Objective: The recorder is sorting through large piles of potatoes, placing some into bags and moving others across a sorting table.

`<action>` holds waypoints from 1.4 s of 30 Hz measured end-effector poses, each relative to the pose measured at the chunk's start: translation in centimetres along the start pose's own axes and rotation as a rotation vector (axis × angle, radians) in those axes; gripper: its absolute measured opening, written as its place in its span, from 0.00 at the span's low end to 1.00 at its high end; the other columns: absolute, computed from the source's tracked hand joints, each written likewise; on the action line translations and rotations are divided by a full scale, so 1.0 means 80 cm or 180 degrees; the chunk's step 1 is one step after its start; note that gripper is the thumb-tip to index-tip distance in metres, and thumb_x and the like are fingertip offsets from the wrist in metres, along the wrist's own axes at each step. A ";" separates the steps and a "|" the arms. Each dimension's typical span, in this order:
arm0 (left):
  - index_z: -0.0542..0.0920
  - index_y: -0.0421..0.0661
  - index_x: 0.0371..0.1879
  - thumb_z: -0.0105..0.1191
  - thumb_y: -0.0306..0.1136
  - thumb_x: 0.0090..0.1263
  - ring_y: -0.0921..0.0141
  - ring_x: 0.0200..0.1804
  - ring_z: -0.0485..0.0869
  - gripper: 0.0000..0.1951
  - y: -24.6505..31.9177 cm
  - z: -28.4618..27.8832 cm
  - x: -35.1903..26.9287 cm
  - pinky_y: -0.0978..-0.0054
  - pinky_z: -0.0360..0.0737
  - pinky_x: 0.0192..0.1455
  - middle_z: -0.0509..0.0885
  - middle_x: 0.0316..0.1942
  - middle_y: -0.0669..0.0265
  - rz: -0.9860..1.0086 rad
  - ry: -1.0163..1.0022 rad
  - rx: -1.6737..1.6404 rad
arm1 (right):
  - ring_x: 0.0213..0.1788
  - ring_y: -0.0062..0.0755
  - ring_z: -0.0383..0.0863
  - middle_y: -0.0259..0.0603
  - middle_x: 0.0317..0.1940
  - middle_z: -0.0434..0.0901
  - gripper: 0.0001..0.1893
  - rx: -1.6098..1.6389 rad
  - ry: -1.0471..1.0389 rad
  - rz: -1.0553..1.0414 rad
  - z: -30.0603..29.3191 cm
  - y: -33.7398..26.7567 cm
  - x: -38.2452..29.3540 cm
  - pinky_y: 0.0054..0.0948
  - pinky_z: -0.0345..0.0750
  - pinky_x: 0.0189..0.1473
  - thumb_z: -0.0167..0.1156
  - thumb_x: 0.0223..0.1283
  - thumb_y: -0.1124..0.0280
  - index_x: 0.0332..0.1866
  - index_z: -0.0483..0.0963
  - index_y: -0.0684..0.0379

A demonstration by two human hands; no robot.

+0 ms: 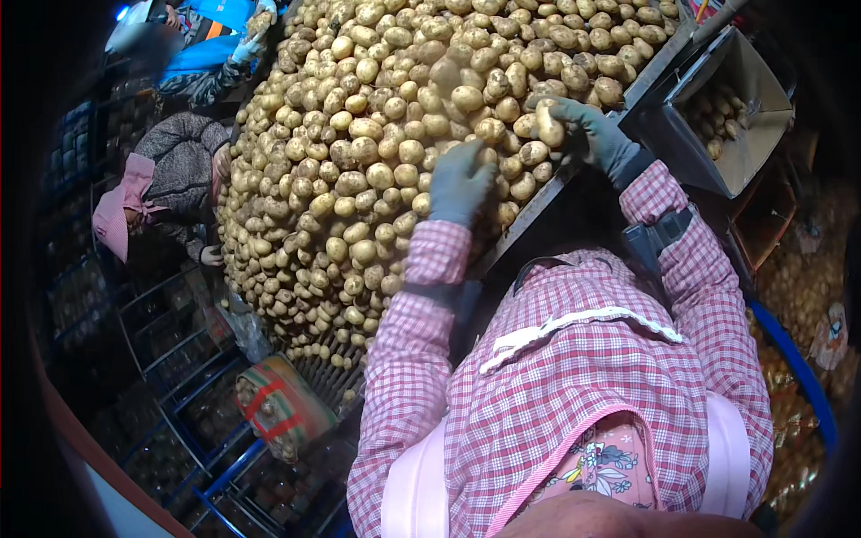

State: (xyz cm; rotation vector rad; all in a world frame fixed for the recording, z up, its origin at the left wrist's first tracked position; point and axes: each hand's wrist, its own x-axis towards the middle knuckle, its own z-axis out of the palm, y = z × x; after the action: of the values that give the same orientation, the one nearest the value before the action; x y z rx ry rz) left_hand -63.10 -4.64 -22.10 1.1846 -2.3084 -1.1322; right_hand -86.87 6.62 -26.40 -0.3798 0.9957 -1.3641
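Note:
A broad heap of potatoes (363, 181) lies before me, many of them marked with soil. My left hand (463, 181), in a grey-green work glove, rests on the heap with its fingers bent down among the potatoes; whether it grips one is hidden. My right hand (592, 134), gloved alike, holds an oblong potato (550, 124) between thumb and fingers just above the near side of the heap. A metal edge (531, 212) of the sorting table runs beneath my right hand.
An open cardboard box (773, 111) with potatoes inside stands at the right. Two people work across the heap at the left, one in a pink head covering (124, 202). A filled striped bag (306, 397) is beside the slatted lower end. Metal racks (181, 353) stand at lower left.

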 end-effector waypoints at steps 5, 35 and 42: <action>0.83 0.44 0.51 0.65 0.38 0.61 0.64 0.47 0.85 0.20 0.009 0.005 0.023 0.68 0.81 0.52 0.86 0.46 0.58 0.0019 -0.0042 0.0988 | 0.38 0.42 0.89 0.49 0.45 0.84 0.26 0.1427 -0.0365 0.0289 0.015 -0.004 -0.022 0.37 0.87 0.35 0.55 0.72 0.50 0.57 0.75 0.65; 0.84 0.35 0.47 0.50 0.22 0.62 0.71 0.30 0.83 0.16 -0.030 -0.251 -0.068 0.75 0.83 0.30 0.85 0.35 0.61 -0.1557 0.1298 -0.2864 | 0.49 0.44 0.86 0.50 0.45 0.86 0.23 -0.3137 -0.0521 -0.1220 0.282 -0.013 0.248 0.36 0.80 0.51 0.63 0.60 0.51 0.51 0.81 0.59; 0.89 0.46 0.46 0.53 0.27 0.65 0.70 0.41 0.86 0.15 -0.059 -0.271 -0.002 0.74 0.81 0.43 0.89 0.42 0.60 -0.1504 0.0924 -0.1313 | 0.45 0.41 0.86 0.49 0.43 0.86 0.29 -0.3660 -0.1043 -0.0544 0.291 -0.001 0.228 0.36 0.79 0.49 0.66 0.57 0.42 0.48 0.81 0.60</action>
State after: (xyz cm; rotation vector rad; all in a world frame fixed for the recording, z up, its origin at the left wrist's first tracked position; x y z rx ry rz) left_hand -47.89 -17.17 -11.84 1.6331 -1.5238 -1.3912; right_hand -70.92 -17.47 -19.96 -1.5135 1.4053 -0.6971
